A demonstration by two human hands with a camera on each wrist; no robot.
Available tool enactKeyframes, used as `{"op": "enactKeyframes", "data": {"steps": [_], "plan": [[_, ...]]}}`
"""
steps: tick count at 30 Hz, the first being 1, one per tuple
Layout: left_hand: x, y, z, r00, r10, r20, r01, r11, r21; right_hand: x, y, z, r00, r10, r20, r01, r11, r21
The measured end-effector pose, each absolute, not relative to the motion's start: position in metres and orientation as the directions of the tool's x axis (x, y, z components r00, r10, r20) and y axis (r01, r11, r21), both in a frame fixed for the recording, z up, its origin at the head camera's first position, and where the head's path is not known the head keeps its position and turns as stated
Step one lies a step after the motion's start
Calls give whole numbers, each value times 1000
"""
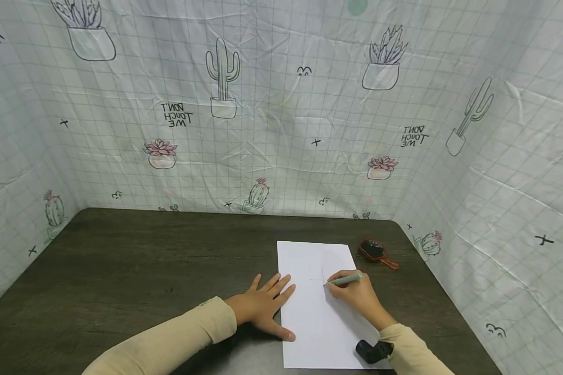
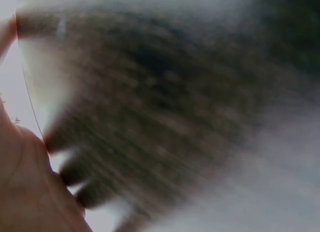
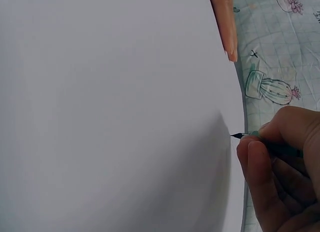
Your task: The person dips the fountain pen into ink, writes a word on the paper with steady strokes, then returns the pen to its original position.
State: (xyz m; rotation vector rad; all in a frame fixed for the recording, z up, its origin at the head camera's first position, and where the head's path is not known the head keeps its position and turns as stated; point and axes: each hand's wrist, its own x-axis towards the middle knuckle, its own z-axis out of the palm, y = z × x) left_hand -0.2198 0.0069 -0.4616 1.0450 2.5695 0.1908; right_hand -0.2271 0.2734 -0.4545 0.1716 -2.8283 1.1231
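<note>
A white sheet of paper (image 1: 309, 323) lies on the dark table, with thin crossing lines (image 1: 322, 279) drawn on its upper part. My right hand (image 1: 356, 294) pinches a grey-green pen (image 1: 347, 279) between thumb and fingers, its tip at the paper close to the crossing. In the right wrist view the dark nib (image 3: 237, 136) points at the sheet, and the pen's rear part is hidden behind the fingers. My left hand (image 1: 265, 307) rests spread at the sheet's left edge, fingertips and thumb on the paper. The left wrist view is mostly blurred, with part of the palm (image 2: 30, 177) showing.
A dark oval object with a reddish-brown rim and handle (image 1: 375, 251) lies right of the paper. The wood-dark table (image 1: 122, 271) extends to the left. A pale cactus-print cloth (image 1: 272, 125) hangs around the back and sides. A black device (image 1: 372, 351) is at the right wrist.
</note>
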Motion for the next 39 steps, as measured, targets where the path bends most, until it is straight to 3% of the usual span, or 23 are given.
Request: {"op": "enactKeyframes", "data": {"steps": [10, 18, 27, 39], "plan": [[-221, 8, -465, -671, 690, -271, 647, 724, 239, -212, 266, -453, -988, -92, 127, -154, 719, -678], [-220, 9, -462, -675, 683, -278, 643, 730, 231, -204, 261, -455, -961, -186, 203, -274, 699, -661], [-224, 8, -474, -668, 698, -259, 653, 716, 246, -198, 255, -452, -951, -237, 200, -309, 685, -659], [-219, 7, -462, -663, 699, -267, 652, 715, 252, -216, 270, -438, -972, -89, 218, -221, 671, -708]]}}
